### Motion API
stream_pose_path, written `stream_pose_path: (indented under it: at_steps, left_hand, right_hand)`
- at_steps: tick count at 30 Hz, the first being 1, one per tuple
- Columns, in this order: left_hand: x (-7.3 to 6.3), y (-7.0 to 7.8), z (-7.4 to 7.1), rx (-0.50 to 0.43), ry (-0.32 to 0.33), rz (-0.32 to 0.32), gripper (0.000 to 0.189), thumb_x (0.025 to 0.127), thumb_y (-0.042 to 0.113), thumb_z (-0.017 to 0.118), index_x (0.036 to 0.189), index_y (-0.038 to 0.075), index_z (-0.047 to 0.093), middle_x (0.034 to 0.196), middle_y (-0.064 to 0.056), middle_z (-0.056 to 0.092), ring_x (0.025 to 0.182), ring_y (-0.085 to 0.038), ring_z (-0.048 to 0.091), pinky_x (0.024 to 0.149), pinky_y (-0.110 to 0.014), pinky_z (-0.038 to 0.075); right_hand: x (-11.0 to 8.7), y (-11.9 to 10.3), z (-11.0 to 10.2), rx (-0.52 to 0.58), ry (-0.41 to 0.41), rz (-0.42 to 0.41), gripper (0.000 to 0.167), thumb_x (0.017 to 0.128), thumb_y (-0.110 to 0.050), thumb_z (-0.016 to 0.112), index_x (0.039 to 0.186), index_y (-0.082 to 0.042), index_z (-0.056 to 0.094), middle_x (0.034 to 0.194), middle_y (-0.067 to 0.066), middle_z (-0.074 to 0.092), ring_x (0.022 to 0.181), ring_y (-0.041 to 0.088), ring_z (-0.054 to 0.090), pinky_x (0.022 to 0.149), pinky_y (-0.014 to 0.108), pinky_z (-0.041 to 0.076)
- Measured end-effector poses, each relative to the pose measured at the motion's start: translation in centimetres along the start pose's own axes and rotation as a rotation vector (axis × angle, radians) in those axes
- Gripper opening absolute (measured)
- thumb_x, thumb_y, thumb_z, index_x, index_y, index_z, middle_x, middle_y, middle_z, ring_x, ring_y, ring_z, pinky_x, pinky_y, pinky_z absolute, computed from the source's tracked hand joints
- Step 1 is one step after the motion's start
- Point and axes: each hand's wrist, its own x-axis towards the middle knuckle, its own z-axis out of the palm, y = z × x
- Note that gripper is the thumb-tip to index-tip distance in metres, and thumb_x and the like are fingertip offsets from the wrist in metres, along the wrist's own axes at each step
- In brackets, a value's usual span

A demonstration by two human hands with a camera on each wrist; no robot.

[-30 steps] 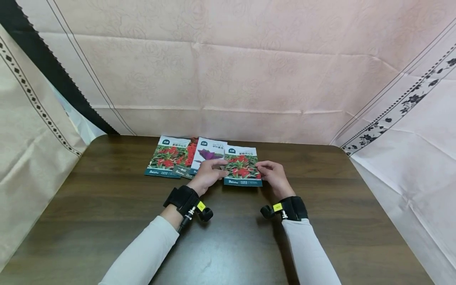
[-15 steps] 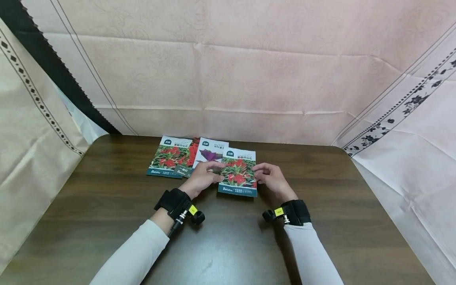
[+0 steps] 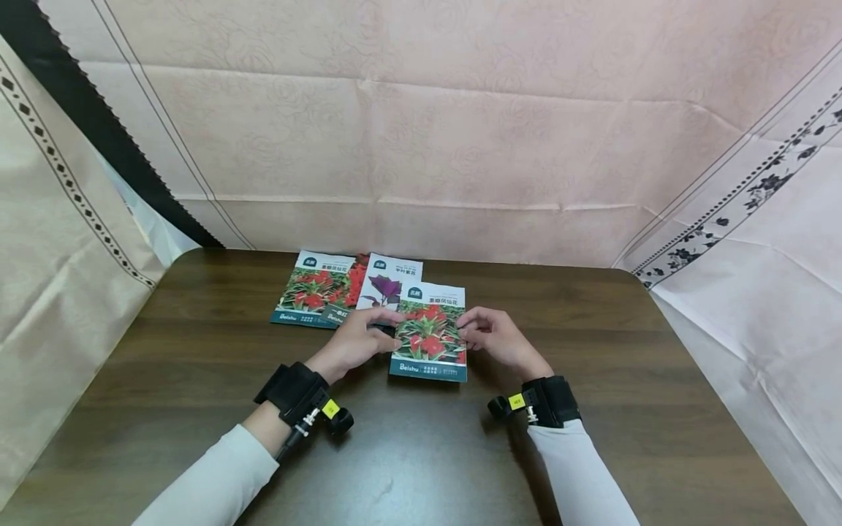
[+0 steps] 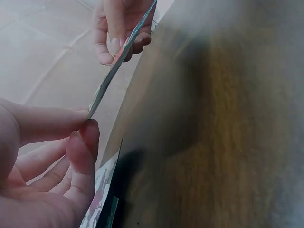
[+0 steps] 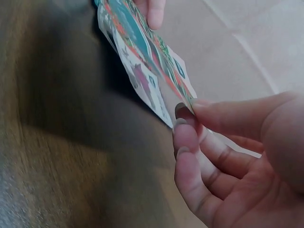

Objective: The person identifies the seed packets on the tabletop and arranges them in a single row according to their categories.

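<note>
A seed packet [image 3: 430, 336] with red flowers and a teal bottom band is held between my two hands, close over the table. My left hand [image 3: 358, 340] pinches its left edge between thumb and fingers. At the opposite edge, my right hand [image 3: 498, 340] pinches it likewise. Seen nearly edge-on in the left wrist view, the packet [image 4: 110, 76] looks thin and tilted, raised over the wood. Behind it lies a white packet with a purple flower [image 3: 388, 285], its lower part hidden by the held packet and my left hand. The purple-flowered packet [image 5: 145, 83] shows below the held one in the right wrist view.
Left of the purple-flowered packet lie another red-flowered seed packet [image 3: 312, 288] and a partly covered red one [image 3: 355, 281], overlapping near the far table edge. Brown wood table [image 3: 592, 351] spreads around. Pale patterned cloth [image 3: 460, 146] hangs behind and at both sides.
Both hands have drawn the held seed packet toward the body and slightly left, uncovering more of the purple-flowered packet. The other packets lie as before.
</note>
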Motion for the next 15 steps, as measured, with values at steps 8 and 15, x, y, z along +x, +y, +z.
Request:
stream_pose_path:
  at_steps: [8, 15]
  left_hand:
    - [-2.1, 0.2, -0.5, 0.017, -0.027, 0.014, 0.042, 0.087, 0.014, 0.071, 0.126, 0.021, 0.061, 0.13, -0.006, 0.057, 0.09, -0.015, 0.068, 0.082, -0.034, 0.049]
    - [-4.0, 0.6, -0.9, 0.019, -0.037, 0.038, 0.042, 0.086, 0.012, 0.072, 0.127, 0.018, 0.061, 0.126, -0.006, 0.059, 0.09, -0.017, 0.066, 0.077, -0.038, 0.051]
  right_hand:
    - [-1.1, -0.8, 0.6, -0.008, -0.05, -0.054, 0.016, 0.095, -0.013, 0.062, 0.11, -0.007, 0.064, 0.094, 0.013, 0.066, 0.081, 0.023, 0.062, 0.081, 0.044, 0.055]
    - [-2.2, -1.8, 1.2, -0.025, -0.071, -0.129, 0.015, 0.093, -0.013, 0.064, 0.107, -0.007, 0.066, 0.089, 0.012, 0.067, 0.079, 0.021, 0.062, 0.081, 0.05, 0.055]
